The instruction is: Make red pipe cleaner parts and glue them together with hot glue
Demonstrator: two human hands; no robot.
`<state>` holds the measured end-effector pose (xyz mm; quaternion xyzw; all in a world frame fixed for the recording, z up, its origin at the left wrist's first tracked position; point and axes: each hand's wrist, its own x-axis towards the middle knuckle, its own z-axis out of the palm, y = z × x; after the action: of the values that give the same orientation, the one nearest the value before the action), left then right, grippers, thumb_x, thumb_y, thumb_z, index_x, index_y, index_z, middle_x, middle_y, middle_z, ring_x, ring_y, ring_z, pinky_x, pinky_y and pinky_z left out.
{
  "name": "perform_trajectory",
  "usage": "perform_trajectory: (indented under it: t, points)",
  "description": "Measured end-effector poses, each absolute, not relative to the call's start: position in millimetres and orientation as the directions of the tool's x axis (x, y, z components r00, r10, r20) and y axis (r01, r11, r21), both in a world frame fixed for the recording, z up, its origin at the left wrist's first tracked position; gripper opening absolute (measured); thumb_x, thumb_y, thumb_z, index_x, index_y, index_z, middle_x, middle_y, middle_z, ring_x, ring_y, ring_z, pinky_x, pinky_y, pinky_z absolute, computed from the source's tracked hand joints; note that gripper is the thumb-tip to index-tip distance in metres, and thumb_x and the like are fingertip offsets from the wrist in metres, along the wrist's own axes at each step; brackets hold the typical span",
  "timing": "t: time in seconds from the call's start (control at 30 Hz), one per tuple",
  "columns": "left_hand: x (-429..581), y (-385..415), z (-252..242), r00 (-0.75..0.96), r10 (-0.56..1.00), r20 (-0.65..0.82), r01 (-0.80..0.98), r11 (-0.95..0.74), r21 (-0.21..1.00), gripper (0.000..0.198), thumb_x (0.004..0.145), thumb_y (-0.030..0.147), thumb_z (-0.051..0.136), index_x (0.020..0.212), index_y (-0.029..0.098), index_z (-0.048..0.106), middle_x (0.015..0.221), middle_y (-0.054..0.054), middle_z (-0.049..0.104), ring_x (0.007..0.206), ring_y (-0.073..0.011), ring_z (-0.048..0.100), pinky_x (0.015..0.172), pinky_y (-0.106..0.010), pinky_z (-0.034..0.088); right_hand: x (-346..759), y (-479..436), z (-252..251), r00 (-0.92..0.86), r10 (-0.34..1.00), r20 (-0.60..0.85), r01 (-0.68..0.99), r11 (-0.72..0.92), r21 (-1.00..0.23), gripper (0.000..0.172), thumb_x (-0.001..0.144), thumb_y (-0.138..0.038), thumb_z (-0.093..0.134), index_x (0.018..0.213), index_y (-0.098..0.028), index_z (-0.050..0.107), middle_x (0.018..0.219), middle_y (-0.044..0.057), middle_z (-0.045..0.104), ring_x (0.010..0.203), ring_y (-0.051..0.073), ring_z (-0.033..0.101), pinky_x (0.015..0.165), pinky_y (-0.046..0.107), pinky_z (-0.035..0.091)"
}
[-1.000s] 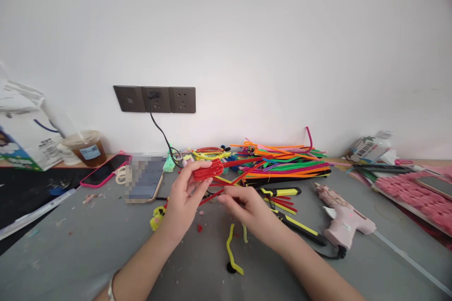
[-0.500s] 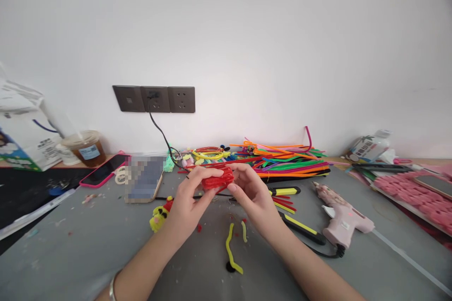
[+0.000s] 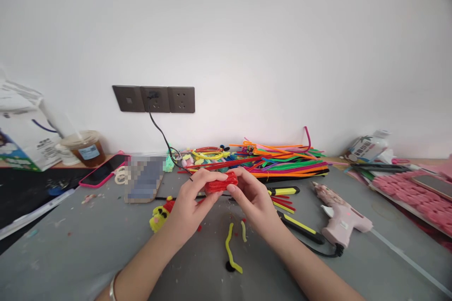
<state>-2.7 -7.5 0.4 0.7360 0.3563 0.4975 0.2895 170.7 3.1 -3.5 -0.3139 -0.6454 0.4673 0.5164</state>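
Between my two hands, above the middle of the grey table, is a folded bundle of red pipe cleaner (image 3: pixel 221 183). My left hand (image 3: pixel 192 197) pinches its left side between thumb and fingers. The right end is gripped by the thumb and fingertips of my right hand (image 3: pixel 252 197). Below them on the table lie a bent yellow pipe cleaner piece (image 3: pixel 230 248) and a shorter pale one (image 3: pixel 244 231). A yellow fuzzy figure (image 3: pixel 158 217) with a red part sits left of my left hand, partly covered by it.
Many coloured pipe cleaners (image 3: pixel 289 162) lie along the wall. To the right rest a pink glue gun (image 3: pixel 344 218) and yellow-black pliers-like handles (image 3: pixel 300 226). Phones (image 3: pixel 105 170), a drink cup (image 3: pixel 86 148) and a carton (image 3: pixel 26 136) stand left. A bottle (image 3: pixel 370 146) leans at back right.
The red bundle has shifted slightly right and turned a little in my fingers. Both hands keep hold of it, and the things on the table lie as before.
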Motion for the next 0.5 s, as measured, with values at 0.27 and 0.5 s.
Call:
perform_trajectory:
  t: [0.27, 0.5]
  points:
    - [-1.3, -6.7, -3.6, 0.193, 0.871, 0.451, 0.113, -0.476, 0.872, 0.036, 0.091, 0.026, 0.062, 0.126, 0.030, 0.059, 0.118, -0.007, 0.063, 0.109, -0.0210, 0.064, 0.091, -0.030, 0.055, 169.6, 3.4, -6.4, -0.230, 0.875, 0.427, -0.076, 0.421, -0.904, 0.026, 0.092, -0.045, 0.061, 0.106, -0.024, 0.059, 0.087, 0.004, 0.062, 0.077, 0.019, 0.059, 0.069, 0.031, 0.050]
    - [-2.2, -3.0, 1.9, 0.111, 0.896, 0.429, -0.036, -0.428, 0.903, 0.028, 0.076, 0.035, 0.080, 0.098, 0.021, 0.070, 0.104, -0.007, 0.063, 0.104, -0.0230, 0.062, 0.088, -0.032, 0.055, 162.2, 2.9, -11.6, -0.312, 0.862, 0.399, -0.170, 0.362, -0.916, 0.022, 0.089, -0.038, 0.068, 0.100, -0.024, 0.057, 0.093, 0.003, 0.062, 0.075, 0.015, 0.058, 0.063, 0.026, 0.046]
